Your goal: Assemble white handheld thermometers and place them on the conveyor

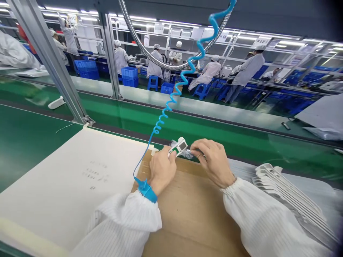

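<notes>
My left hand (pixel 162 167) is closed around a small white electronic device (pixel 183 146) with a green circuit board and a dark square screen showing. A blue wrist strap (pixel 147 190) sits on that wrist. To the right, my right hand (pixel 211 157) is closed in a pinch just beside the device's screen end. What its fingertips hold, if anything, is too small to make out. Crumpled clear plastic (pixel 187 154) lies behind and between the hands. Both hands are above a brown cardboard sheet (pixel 187 200).
A coiled blue cord (pixel 184 76) runs up from the wrist strap. White long-handled plastic parts (pixel 289 196) are stacked at right. A white paper sheet (pixel 107 157) with writing lies at left, near a metal post (pixel 50 60). A green conveyor belt (pixel 139 112) runs behind; people work beyond.
</notes>
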The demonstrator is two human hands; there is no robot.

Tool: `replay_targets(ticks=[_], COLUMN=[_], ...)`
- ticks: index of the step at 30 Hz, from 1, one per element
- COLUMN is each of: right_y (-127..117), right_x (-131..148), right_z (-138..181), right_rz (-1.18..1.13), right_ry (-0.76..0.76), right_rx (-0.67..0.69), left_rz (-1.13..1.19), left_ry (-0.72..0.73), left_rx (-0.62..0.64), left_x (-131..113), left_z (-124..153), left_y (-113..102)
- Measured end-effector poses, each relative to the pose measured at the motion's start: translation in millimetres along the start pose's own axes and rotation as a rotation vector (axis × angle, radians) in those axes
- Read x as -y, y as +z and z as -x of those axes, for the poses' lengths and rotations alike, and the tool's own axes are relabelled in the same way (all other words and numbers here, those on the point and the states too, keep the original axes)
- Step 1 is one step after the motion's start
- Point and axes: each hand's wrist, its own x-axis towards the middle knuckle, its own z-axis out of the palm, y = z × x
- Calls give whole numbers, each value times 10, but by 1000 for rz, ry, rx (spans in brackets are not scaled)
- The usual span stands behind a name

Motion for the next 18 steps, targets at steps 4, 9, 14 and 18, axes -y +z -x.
replay_targets(ticks=[4,9,14,18], right_y=[90,41,16,12], right_x=[-59,-76,-64,24], right_z=[-124,-119,-98,-58], right_rz=[6,42,158,213], right_ry=[0,-35,-101,-158], right_rx=[-36,-86,-86,-49], left_rz=[-10,-42,-54,-32], left_ry=[80,150,167,49], left_rx=[37,21,58,49], left_x=[-15,-29,-31,-10], left_z=[33,49,58,24], left_y=[-7,-20,-22,5])
